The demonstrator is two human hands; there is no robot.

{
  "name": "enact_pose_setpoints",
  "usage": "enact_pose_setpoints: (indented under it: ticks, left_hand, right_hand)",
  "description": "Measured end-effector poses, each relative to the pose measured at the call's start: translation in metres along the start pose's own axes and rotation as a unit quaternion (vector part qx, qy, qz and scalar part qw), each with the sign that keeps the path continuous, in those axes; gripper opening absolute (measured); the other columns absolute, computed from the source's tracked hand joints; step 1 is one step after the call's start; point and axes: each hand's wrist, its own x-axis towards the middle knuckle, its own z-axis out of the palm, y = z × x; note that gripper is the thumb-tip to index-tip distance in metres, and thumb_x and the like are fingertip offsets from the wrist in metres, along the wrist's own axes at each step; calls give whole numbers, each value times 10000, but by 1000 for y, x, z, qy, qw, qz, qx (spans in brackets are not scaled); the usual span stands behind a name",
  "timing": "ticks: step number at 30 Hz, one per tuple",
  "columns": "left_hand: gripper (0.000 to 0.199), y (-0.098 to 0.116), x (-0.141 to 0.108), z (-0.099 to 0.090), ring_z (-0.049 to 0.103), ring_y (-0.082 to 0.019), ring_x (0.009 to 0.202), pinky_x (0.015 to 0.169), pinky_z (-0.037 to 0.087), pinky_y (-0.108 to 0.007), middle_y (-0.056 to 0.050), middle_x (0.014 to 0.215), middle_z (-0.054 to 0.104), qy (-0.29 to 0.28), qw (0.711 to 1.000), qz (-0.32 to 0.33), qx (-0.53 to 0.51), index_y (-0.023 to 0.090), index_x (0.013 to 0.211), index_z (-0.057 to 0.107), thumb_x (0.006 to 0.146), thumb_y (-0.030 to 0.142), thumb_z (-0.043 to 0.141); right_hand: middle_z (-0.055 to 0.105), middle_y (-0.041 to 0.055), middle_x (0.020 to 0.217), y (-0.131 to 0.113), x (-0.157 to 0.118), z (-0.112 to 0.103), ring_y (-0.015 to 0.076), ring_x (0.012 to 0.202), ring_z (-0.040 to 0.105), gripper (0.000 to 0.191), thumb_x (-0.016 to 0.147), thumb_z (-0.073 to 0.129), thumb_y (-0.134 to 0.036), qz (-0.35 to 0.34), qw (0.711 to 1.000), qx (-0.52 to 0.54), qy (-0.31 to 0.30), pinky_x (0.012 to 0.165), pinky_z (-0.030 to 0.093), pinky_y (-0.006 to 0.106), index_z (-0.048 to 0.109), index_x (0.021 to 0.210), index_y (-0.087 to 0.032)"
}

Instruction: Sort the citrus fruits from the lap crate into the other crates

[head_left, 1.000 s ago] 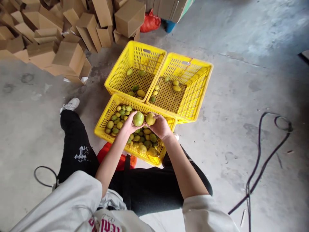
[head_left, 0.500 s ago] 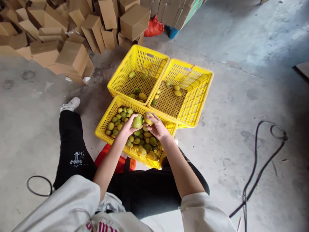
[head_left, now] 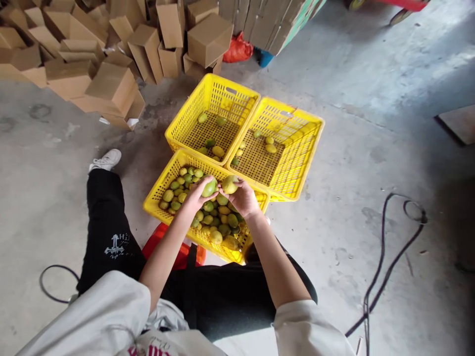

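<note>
My left hand (head_left: 197, 194) is closed around a green lemon (head_left: 210, 187). Close beside it, my right hand (head_left: 243, 197) grips a yellow-green lemon (head_left: 230, 184) between thumb and fingers. Both hands are above the near yellow crate (head_left: 158, 199), where many green and yellow lemons (head_left: 215, 237) lie in a loose layer. Behind it stand two more yellow crates, the far left crate (head_left: 174, 129) and the far right crate (head_left: 313, 148), each with several lemons on its slotted floor. My forearms cover part of the near crate.
Cardboard boxes (head_left: 111, 89) are heaped at the upper left, with a red bag (head_left: 238, 49) beside them. A red object (head_left: 193, 254) sits under the near crate. A black cable (head_left: 386, 277) loops over the concrete floor at right. A red wheeled frame (head_left: 408, 5) shows at top right.
The right hand has turned the yellow-green lemon so that more of it shows. The left hand keeps its hold on the green one. The whole view has shifted slightly.
</note>
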Motion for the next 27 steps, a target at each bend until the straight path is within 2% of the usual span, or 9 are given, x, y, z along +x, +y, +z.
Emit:
enact_pose_setpoints:
  ticks: [4,8,11,15,18,21,24,27]
  left_hand:
    - [147,9,-1,-3,665,-155,722,626,584,-238,-58,824,691,21,999,-19,23,208,880,697,823,339,727]
    - [389,18,-6,-2,585,-126,521,420,421,-190,-85,711,676,-1,997,-46,65,176,833,684,942,501,499]
    - [436,24,-11,-1,536,-110,437,384,353,-189,-74,661,674,-4,996,-31,84,168,857,684,958,511,434]
    - [445,31,-14,-4,555,-125,431,384,355,-193,-59,622,675,-16,996,-24,85,158,997,701,937,525,455]
    - [427,33,-14,-6,616,-150,497,405,393,-201,-66,648,688,-30,996,-26,80,153,1023,702,907,520,516]
    - [289,32,-15,-5,678,-163,637,544,516,-220,-63,721,706,-39,997,1,60,178,974,703,866,436,629]
    - [157,29,-20,-3,696,-157,754,715,574,-250,-55,811,713,-38,997,47,39,184,912,686,830,317,703]
    - [95,29,-24,-1,694,-151,780,757,588,-263,-58,857,707,-27,998,54,26,173,882,672,842,256,690]
  right_hand:
    - [630,-51,819,4,-8,5,182,760,686,450,598,786,-227,10,1000,-10,9,606,576,304,461,905,-271]
    - [564,-69,716,6,-14,8,162,730,653,461,587,782,-198,8,1000,-12,-26,532,482,230,460,909,-271]
    - [564,-60,724,6,-16,9,154,737,643,417,600,775,-190,-7,999,-12,-39,527,453,218,480,886,-264]
    - [612,-39,800,4,-14,8,171,773,652,379,606,742,-204,4,999,2,-49,597,530,269,528,913,-263]
    - [660,-14,901,3,-14,9,189,811,659,385,596,691,-201,15,997,25,-77,642,573,307,557,953,-257]
    - [679,-4,947,3,-15,11,183,831,664,401,634,717,-207,7,996,19,-92,665,588,306,571,1004,-259]
    - [670,-7,880,3,-15,10,154,756,654,395,669,798,-250,1,997,-4,-80,624,574,271,581,998,-245]
    - [630,-16,761,3,-15,8,115,618,604,400,632,862,-290,2,997,-15,-71,494,479,212,579,904,-210]
